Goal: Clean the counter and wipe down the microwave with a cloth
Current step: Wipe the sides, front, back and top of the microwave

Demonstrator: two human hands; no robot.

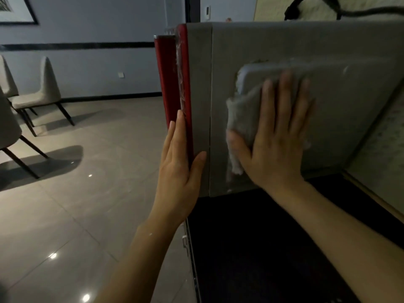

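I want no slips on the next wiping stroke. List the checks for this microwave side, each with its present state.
1. Cloth pressed flat under the right hand against the microwave side: ok.
2. Left hand braces the red door edge, fingers straight: ok.
3. Door flush against the grey body: ok.
4. Microwave base fully on the dark counter: cannot tell; its front sits near the counter's edge.
5. Black cord away from the wiping path: ok, it runs along the top behind.
6. Side panel already clean: cannot tell, the light is dim.
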